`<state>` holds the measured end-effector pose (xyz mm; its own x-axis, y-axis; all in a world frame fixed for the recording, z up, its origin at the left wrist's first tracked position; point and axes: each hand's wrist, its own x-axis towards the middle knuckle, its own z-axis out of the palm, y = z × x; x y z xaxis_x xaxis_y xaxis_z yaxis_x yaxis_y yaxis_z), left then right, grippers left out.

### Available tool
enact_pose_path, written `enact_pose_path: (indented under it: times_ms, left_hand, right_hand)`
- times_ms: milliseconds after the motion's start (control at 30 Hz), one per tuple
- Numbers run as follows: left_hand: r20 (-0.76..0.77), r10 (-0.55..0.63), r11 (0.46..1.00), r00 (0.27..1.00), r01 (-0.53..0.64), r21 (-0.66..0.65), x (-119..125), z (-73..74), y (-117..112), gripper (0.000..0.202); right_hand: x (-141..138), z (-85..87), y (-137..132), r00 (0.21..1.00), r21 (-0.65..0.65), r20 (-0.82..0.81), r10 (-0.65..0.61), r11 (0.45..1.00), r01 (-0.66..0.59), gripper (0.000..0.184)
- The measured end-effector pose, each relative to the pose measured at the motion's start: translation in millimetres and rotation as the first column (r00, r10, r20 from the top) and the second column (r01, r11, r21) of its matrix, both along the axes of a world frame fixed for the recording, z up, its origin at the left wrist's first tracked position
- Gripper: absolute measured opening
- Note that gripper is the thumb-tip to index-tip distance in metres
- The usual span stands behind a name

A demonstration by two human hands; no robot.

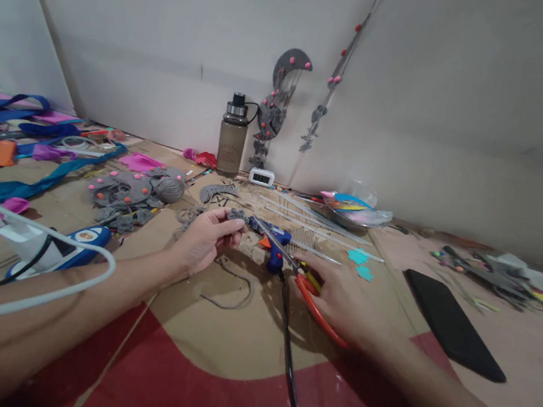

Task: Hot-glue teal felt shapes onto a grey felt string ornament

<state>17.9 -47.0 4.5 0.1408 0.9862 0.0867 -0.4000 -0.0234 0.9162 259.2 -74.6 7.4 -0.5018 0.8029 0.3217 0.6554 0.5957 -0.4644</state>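
Note:
Pinched between the thumb and fingers of my left hand is a small grey felt flower. My right hand grips scissors with red-orange handles, their blades pointing left and away, tips close to the flower. Whether the blades touch it I cannot tell. Beneath the scissors lies a blue hot glue gun, partly covered by them, its black cord running toward me. A loose strand of grey yarn curls on the cardboard below my left hand.
Left are grey felt pieces with a yarn ball, a power strip and a white cable over my forearm. Behind stand a bottle and small clock. Glue sticks, a bowl and phone lie right.

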Motion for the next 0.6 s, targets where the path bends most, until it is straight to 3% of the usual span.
enact_pose_path:
  times_ms: [233, 433, 600]
  left_hand:
    - [-0.079, 0.088, 0.986, 0.993, -0.075, 0.149, -3, -2.8, 3, 0.017]
    - [-0.18, 0.22, 0.91, 0.959, -0.135, 0.393, -9, -3.7, 7, 0.012]
    - [-0.173, 0.227, 0.88, 0.958, -0.126, 0.457, -11, -7.2, 9, 0.008]
  right_hand:
    - [2, -8.0, 0, 0.998, 0.083, 0.058, -0.018, 0.996, 0.013, 0.041]
    - [5, -13.9, 0, 0.976, 0.238, 0.184, -0.115, 0.969, 0.07, 0.04]
    - [7, -15.7, 1, 0.952, 0.32, 0.256, -0.171, 0.944, 0.083, 0.037]
